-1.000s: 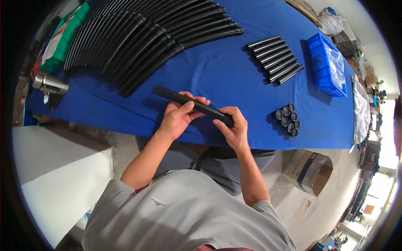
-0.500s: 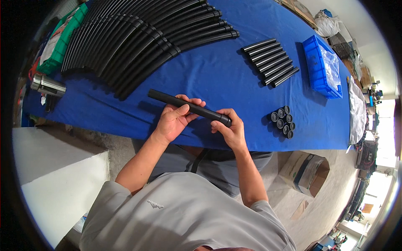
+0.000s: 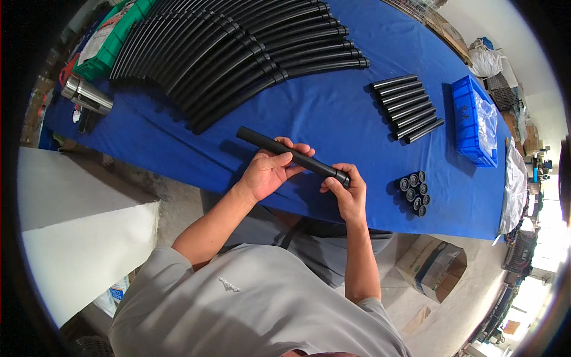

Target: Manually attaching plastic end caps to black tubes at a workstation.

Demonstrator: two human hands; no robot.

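Observation:
Between my hands a black tube (image 3: 267,141) is held at a slant above the near edge of the table, its free end up to the left. My left hand (image 3: 270,169) is closed round its middle, thumb on top. At the lower right end my right hand (image 3: 350,189) grips the tube by a wider collar or cap (image 3: 340,175). Right of my hands stands a cluster of small round black caps (image 3: 414,193). Beyond them lies a row of loose black tubes (image 3: 407,107).
Many black tubes with collars (image 3: 238,53) fan across the far left of the blue-covered table (image 3: 333,113). A metal cylinder (image 3: 86,95) and green crate (image 3: 107,53) are at the left edge. A blue bin (image 3: 467,128) holds clear plastic. A cardboard box (image 3: 431,268) stands on the floor.
The whole scene has shifted in view, the table items lower and to the right. Both hands keep their grip on the tube; my right fingers have shifted slightly at its collared end.

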